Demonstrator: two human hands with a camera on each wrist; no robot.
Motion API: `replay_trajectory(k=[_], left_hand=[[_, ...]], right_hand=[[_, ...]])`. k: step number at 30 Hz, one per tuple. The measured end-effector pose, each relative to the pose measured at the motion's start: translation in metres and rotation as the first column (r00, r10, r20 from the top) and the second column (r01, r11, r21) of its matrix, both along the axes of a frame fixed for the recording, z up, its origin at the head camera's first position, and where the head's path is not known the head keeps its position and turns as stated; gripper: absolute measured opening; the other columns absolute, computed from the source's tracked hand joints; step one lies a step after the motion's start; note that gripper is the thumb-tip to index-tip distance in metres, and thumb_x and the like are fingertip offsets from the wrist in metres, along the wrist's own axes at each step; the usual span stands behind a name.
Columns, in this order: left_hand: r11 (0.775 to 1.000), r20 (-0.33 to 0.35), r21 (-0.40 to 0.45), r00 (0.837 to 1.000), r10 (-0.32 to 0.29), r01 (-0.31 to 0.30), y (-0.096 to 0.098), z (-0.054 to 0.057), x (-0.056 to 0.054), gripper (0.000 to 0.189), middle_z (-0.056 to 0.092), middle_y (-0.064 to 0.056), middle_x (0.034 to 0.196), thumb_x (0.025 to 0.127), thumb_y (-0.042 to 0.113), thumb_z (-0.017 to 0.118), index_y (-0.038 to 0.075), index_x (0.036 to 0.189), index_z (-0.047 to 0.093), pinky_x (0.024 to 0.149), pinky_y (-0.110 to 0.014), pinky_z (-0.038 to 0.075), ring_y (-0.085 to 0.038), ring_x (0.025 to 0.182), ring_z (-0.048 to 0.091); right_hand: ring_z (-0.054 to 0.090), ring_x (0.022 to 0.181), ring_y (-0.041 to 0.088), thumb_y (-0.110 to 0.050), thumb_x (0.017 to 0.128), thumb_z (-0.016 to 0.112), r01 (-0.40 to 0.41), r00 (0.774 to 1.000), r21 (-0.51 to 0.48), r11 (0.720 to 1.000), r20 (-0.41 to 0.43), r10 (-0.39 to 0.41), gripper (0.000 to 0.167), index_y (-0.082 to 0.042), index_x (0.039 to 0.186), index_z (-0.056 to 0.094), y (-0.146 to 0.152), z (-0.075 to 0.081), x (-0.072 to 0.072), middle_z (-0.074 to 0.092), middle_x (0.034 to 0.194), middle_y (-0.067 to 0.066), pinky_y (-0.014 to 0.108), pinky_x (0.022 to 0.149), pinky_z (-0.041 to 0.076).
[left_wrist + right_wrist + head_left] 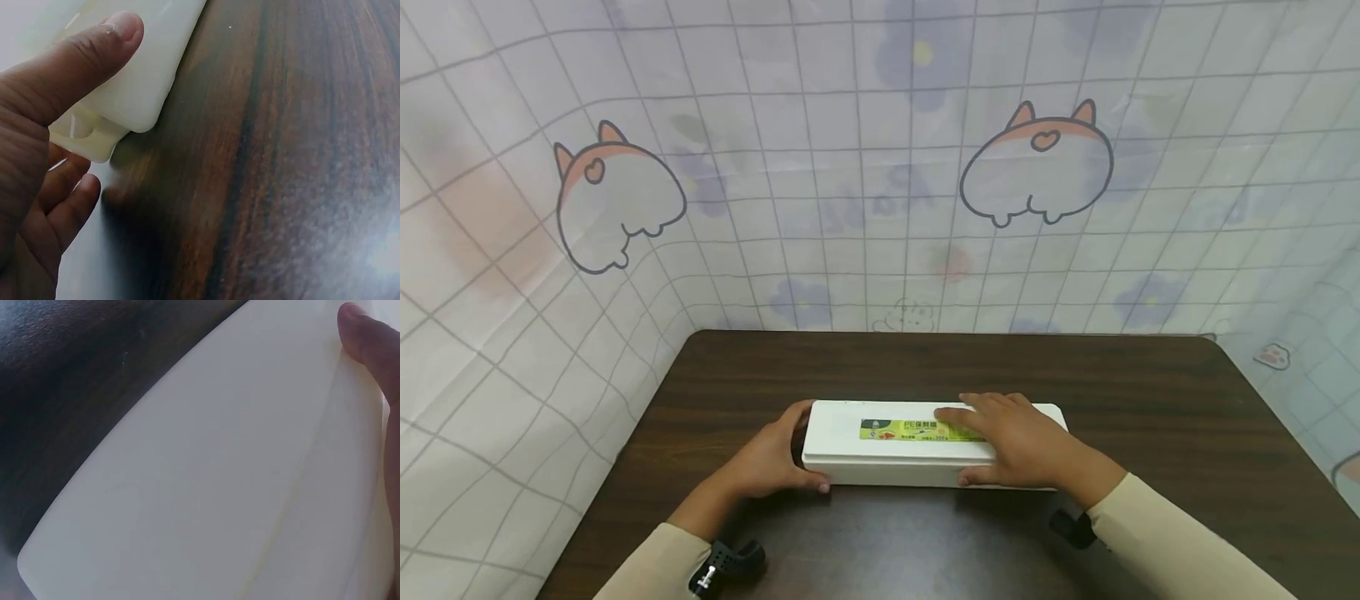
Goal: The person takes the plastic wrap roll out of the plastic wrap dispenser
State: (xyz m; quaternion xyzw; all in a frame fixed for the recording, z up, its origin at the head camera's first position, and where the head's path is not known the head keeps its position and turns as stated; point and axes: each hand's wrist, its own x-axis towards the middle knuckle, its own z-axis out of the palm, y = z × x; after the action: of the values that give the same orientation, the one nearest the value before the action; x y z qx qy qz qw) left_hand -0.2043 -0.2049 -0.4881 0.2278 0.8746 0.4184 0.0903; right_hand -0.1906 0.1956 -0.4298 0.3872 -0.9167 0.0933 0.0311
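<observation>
A long white cling film box with a green and yellow label lies across the table in the head view. My left hand grips its left end, thumb along the front and fingers round the back corner. Over the right half is my right hand, its fingers spread on the lid and its thumb against the front face, covering part of the label. In the left wrist view, the thumb presses on the box's side near the end. The right wrist view shows the front face close up.
The dark wood-grain table ends at a straight back edge not far behind the box. A white gridded curtain with cartoon prints hangs behind and on both sides. Dark straps sit on both wrists below cream sleeves.
</observation>
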Motion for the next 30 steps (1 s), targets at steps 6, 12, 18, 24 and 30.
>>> replay_trajectory(k=[6, 12, 18, 24, 30], left_hand=[[0.992, -0.073, -0.115, 0.996, 0.041, -0.050, 0.004, 0.001, -0.001, 0.128, 0.061, -0.007, 0.133, 0.060, 0.049, 0.099, 0.004, 0.156, 0.027, 0.093, -0.046, 0.049, -0.018, 0.109, 0.063], [0.989, -0.096, -0.140, 0.995, 0.029, -0.042, 0.006, 0.001, -0.002, 0.123, 0.065, -0.006, 0.124, 0.063, 0.047, 0.098, 0.007, 0.155, 0.028, 0.085, -0.043, 0.051, -0.016, 0.100, 0.065], [0.991, -0.099, -0.133, 0.995, 0.020, -0.033, 0.008, -0.001, 0.000, 0.123, 0.066, -0.006, 0.121, 0.063, 0.043, 0.099, 0.006, 0.155, 0.026, 0.083, -0.042, 0.052, -0.015, 0.097, 0.066], [0.990, -0.087, -0.132, 0.995, 0.044, -0.055, 0.008, 0.001, 0.001, 0.125, 0.066, -0.008, 0.124, 0.060, 0.044, 0.100, 0.005, 0.155, 0.028, 0.086, -0.043, 0.051, -0.016, 0.099, 0.065], [0.990, -0.084, -0.128, 0.995, 0.050, -0.060, 0.009, 0.001, 0.001, 0.125, 0.066, -0.008, 0.124, 0.061, 0.042, 0.100, 0.005, 0.155, 0.027, 0.085, -0.044, 0.051, -0.017, 0.099, 0.065]], right_hand=[[0.056, 0.126, 0.032, -0.071, 0.085, 0.069, -0.015, 1.000, 0.001, 1.000, 0.026, 0.015, 0.083, -0.031, 0.153, 0.046, 0.000, 0.003, 0.000, 0.056, 0.142, 0.013, 0.059, 0.098, 0.042], [0.057, 0.125, 0.032, -0.065, 0.085, 0.073, -0.038, 0.997, -0.006, 0.999, 0.065, 0.039, 0.080, -0.028, 0.152, 0.050, 0.000, 0.008, -0.003, 0.058, 0.140, 0.013, 0.059, 0.097, 0.043], [0.053, 0.131, 0.034, -0.063, 0.087, 0.073, -0.041, 0.988, -0.028, 0.999, 0.149, 0.045, 0.078, -0.027, 0.152, 0.050, 0.002, 0.012, -0.005, 0.057, 0.143, 0.013, 0.061, 0.101, 0.041], [0.053, 0.130, 0.032, -0.062, 0.079, 0.081, 0.004, 0.998, -0.014, 1.000, 0.071, -0.003, 0.088, -0.025, 0.151, 0.047, -0.001, 0.005, 0.002, 0.055, 0.144, 0.013, 0.059, 0.098, 0.041], [0.056, 0.125, 0.034, -0.050, 0.069, 0.092, 0.007, 0.999, 0.038, 0.999, -0.039, -0.006, 0.101, -0.021, 0.152, 0.043, -0.005, 0.000, 0.005, 0.055, 0.141, 0.015, 0.057, 0.098, 0.043]])
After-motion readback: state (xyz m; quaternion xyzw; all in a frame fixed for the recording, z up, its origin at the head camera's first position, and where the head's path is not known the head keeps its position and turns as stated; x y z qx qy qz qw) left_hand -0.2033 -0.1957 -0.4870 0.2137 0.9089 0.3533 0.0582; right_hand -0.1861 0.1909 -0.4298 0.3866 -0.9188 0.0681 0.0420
